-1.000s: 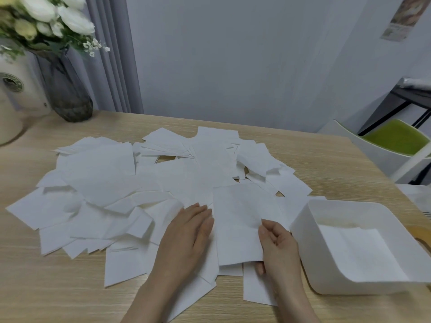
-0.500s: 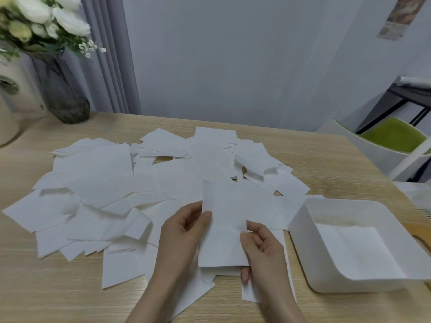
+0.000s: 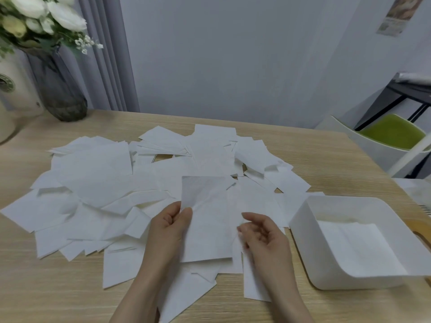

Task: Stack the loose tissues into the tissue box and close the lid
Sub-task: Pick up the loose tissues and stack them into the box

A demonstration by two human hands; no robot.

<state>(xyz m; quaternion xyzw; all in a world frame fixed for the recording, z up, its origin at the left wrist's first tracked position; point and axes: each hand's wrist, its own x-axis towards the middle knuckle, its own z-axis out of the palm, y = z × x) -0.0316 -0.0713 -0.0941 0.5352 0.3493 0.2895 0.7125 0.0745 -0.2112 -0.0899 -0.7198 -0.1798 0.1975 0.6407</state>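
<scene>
Several loose white tissues (image 3: 100, 183) lie scattered over the wooden table (image 3: 326, 155). One tissue (image 3: 207, 220) is lifted above the pile in front of me. My left hand (image 3: 170, 227) pinches its left edge between thumb and fingers. My right hand (image 3: 263, 238) has curled fingers at its right edge and seems to pinch it lightly. The open white tissue box (image 3: 303, 231) stands to the right of my right hand, with flat tissues (image 3: 356, 245) inside. A wooden piece (image 3: 421, 231), perhaps the lid, shows behind the box at the frame's right edge.
A dark glass vase with white flowers (image 3: 60, 94) and a cream container (image 3: 16, 89) stand at the table's back left. A white chair with a green seat (image 3: 391, 134) sits past the table's right edge. A wall lies behind the table.
Both hands lifted one tissue off the pile and shifted it left. My left hand went from lying flat on the pile to pinching the tissue's left edge; my right hand slid up its right edge.
</scene>
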